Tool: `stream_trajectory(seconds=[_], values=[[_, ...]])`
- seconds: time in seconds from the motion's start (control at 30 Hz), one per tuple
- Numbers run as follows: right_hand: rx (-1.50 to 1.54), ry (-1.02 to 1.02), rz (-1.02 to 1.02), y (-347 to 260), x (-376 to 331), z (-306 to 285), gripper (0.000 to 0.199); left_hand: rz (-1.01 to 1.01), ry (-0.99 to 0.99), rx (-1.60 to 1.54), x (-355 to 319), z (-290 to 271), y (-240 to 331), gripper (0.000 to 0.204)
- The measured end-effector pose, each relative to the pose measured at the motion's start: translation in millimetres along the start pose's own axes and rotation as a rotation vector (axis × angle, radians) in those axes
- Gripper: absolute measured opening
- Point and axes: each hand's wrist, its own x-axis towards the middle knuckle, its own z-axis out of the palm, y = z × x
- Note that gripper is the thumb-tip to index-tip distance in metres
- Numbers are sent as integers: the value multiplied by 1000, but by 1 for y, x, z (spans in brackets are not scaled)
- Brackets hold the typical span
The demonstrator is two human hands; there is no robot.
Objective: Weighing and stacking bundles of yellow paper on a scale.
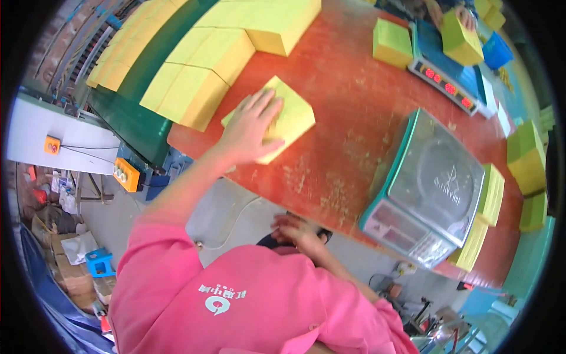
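My left hand (pixel 252 125) lies on a block of yellow paper (pixel 295 115) at the left edge of the red table. Its fingers stretch over the upper face and the thumb is held apart; the hand hides part of the block. The block stands at an angle, close to a row of similar paper blocks (pixel 203 88). Lower down, off the table's front edge, my right hand (pixel 293 229) is in front of my body. It holds nothing that I can see, and its fingers are loosely apart.
A covered scale (pixel 439 183) stands on the right of the red table (pixel 336 118), with paper blocks (pixel 490 194) beside it. Across the table, another person's hand (pixel 466 19) holds a block over a scale with a lit red display (pixel 451 88). A green conveyor belt (pixel 132 118) runs along the left.
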Motion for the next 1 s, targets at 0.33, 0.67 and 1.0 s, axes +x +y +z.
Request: stream_trajectory(seconds=[0.33,0.67,1.0], values=[[-277,-53,-317,-16,-49,12,72,-405,38,-145,-125,-6,131,90],[-1268,690,-1287,-158,-223,-7,47,-397,94,-2400,-14,6,253,54],[-1315,1187,-993,-239,-273,-61,39,-594,-463,-2287,108,42,301,66]])
